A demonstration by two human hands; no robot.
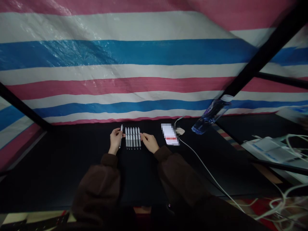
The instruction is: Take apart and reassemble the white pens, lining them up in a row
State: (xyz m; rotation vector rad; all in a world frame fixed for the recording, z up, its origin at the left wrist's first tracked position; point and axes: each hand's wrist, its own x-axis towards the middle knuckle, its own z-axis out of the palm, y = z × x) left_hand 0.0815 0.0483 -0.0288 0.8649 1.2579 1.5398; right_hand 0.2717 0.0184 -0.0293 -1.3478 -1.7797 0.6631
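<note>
Several white-and-grey pens (133, 138) lie side by side in a neat row on the black tabletop (141, 173), their tips toward me. To the left of this row, my left hand (115, 140) grips a single pen (121, 136) between thumb and fingers. That pen stands slightly apart from the row and leans a little. At the row's right end is my right hand (150, 142), its fingers curled together and the fingertips against the outermost pen (139, 138). How firmly those fingertips hold it is hard to see.
A lit phone (170, 134) lies right of my right hand, beside a white charger (180, 131) with a cable (204, 165). Farther right, a clear bottle (211, 115) appears tilted. A striped plastic sheet (120, 51) hangs behind the table; a black frame bar (262, 57) slants at right.
</note>
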